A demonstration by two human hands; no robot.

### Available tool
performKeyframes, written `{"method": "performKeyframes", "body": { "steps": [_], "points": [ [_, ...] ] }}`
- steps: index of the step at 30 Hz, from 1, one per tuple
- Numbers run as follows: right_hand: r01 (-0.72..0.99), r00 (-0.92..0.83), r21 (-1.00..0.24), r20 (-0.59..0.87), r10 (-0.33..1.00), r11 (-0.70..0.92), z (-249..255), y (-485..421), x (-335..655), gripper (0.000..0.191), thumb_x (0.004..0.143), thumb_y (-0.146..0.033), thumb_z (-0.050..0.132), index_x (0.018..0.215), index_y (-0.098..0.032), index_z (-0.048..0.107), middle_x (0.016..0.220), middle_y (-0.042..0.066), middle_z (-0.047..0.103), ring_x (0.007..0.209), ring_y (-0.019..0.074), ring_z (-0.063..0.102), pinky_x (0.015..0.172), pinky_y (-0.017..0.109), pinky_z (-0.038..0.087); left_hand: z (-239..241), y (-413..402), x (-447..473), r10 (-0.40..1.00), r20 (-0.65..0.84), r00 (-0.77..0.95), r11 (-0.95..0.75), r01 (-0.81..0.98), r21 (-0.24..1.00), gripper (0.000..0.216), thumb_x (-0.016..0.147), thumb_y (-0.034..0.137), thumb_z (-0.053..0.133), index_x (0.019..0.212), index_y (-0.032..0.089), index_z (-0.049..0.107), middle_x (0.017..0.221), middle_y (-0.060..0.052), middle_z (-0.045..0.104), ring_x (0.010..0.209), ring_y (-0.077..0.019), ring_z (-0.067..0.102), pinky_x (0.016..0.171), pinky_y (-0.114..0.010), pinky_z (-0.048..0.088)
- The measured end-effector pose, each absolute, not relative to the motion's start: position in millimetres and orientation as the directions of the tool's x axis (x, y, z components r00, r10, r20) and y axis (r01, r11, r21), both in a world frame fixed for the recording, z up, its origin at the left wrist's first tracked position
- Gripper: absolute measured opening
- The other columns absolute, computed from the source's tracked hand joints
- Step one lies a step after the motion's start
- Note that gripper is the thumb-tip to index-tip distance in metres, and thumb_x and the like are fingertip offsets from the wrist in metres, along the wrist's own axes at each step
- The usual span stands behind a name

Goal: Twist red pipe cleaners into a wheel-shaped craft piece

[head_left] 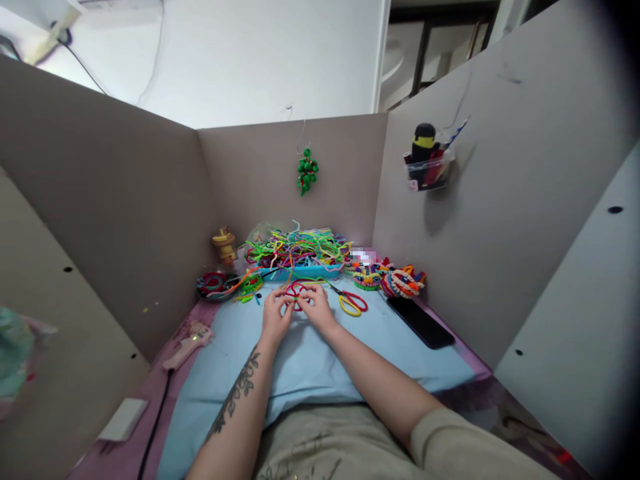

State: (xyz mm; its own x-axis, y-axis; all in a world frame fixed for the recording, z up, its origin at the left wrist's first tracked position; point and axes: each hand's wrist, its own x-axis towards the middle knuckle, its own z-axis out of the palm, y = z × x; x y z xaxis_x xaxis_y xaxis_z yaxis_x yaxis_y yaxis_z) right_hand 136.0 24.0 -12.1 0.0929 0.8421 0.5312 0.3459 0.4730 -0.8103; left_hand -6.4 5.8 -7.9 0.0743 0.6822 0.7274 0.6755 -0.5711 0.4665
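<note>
Both of my hands meet over a light blue cloth on the desk. My left hand and my right hand are closed in pinches on a red pipe cleaner bent into loops between them. Just beyond them a blue tray holds a heap of coloured pipe cleaners. Scissors with red and yellow handles lie on the cloth right of my right hand.
Grey partition walls enclose the desk. A black phone lies at the right, finished pipe-cleaner pieces behind it. A bowl and small yellow jar stand back left. A pink glue gun lies left. A green ornament hangs on the back wall.
</note>
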Motion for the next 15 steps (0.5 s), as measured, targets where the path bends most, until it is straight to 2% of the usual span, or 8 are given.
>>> {"method": "performKeyframes", "body": {
  "steps": [8,15],
  "points": [
    [0.368,0.076,-0.797,0.539,0.839,0.479,-12.6,21.4,131.9,0.005,0.07,-0.019,0.064,0.067,-0.02,0.067,0.105,0.007,0.053,0.107,0.0228,0.046,0.095,0.037,0.035,-11.7,7.2,-5.3,0.672,0.734,0.1,-0.551,0.729,0.406,0.009,0.08,0.021,0.055,0.078,0.019,0.063,0.107,-0.01,0.054,0.105,-0.0249,0.05,0.093,-0.044,0.039],
    [0.291,0.122,-0.851,0.487,0.865,0.438,-17.6,24.7,129.4,0.008,0.072,-0.018,0.059,0.065,-0.018,0.065,0.104,0.009,0.052,0.103,0.0225,0.049,0.091,0.035,0.039,-15.0,10.2,-6.0,0.69,0.712,0.129,-0.581,0.686,0.439,0.01,0.082,0.021,0.052,0.079,0.018,0.062,0.106,-0.011,0.055,0.103,-0.0236,0.052,0.092,-0.043,0.041]
  ]
}}
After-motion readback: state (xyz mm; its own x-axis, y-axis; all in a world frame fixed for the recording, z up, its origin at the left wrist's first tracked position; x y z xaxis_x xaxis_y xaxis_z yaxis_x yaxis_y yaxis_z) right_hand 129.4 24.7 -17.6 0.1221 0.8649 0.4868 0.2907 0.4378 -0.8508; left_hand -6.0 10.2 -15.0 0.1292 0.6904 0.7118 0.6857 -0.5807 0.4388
